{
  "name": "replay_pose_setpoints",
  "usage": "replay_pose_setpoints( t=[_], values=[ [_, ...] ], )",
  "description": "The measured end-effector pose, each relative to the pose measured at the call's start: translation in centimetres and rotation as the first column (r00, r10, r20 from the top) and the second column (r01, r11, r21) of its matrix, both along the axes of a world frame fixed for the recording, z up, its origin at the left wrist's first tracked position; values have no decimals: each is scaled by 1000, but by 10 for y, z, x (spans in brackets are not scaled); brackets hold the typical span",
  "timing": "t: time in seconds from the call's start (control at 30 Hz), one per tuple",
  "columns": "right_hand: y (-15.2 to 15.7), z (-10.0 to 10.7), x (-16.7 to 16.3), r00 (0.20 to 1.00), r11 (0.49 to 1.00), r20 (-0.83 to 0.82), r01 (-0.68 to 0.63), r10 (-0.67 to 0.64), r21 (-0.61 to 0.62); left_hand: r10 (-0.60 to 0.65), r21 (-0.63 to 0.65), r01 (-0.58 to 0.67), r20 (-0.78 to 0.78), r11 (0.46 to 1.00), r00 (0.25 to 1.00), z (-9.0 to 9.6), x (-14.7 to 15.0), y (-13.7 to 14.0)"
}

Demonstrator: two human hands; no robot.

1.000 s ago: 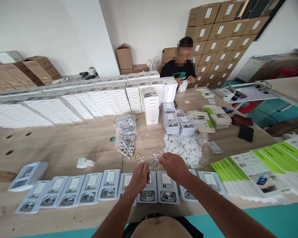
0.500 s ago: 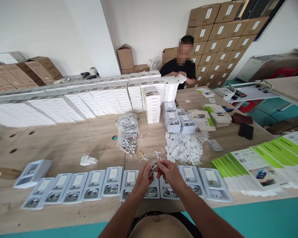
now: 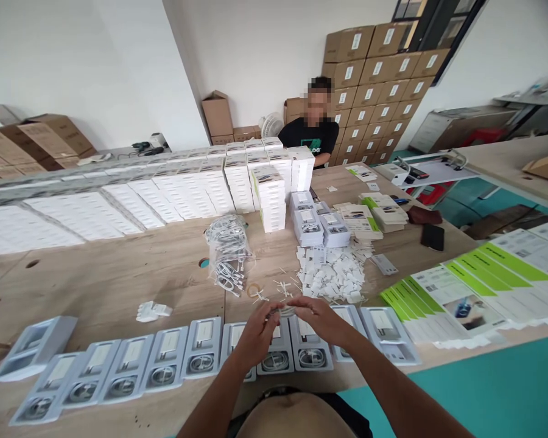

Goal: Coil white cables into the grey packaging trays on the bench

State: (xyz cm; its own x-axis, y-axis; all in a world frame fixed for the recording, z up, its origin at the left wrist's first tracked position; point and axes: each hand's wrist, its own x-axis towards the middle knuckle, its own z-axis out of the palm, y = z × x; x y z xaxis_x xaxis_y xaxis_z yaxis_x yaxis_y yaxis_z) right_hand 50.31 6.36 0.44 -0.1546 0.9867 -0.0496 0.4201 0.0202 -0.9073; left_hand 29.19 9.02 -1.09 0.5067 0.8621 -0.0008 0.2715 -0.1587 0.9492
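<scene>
A coiled white charging cable [image 3: 287,311] is held between my two hands, above the row of trays. My left hand [image 3: 257,331] curls around the coil's left side. From the right, my right hand [image 3: 317,317] closes on the coil with its fingers bent over it. Below them, a white plastic tray [image 3: 274,340] carries a coiled cable in its round hollow. The rightmost tray [image 3: 386,334] has a white charger in its upper part and no cable coil in view. Beyond my hands lie loose white cable ties [image 3: 283,288].
A bag of cables [image 3: 228,249] and a heap of small white cards [image 3: 331,274] lie farther back. Stacked white boxes [image 3: 164,194] line the far side. Green-and-white printed sleeves [image 3: 442,292] lie at right. A co-worker [image 3: 313,131] is across the table.
My fingers have shifted from pinching the cable to cupping the coil from both sides. The camera view has turned slightly. The co-worker's hands have dropped behind the boxes.
</scene>
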Motion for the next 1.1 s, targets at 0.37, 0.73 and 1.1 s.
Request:
replay_pose_setpoints(
  t=[0.37,0.73,1.1],
  values=[
    [0,-10,-6,983,995,185,-25,7,97,-222,-425,190,-25,885,975,-3,-9,5],
    [-1,6,-22,730,995,676,69,-102,75,9,135,101,-638,986,770,-4,2,-7],
    [1,0,-20,861,992,497,126,-113,8,7,140,110,-648,984,762,-14,7,-2]
  ],
)
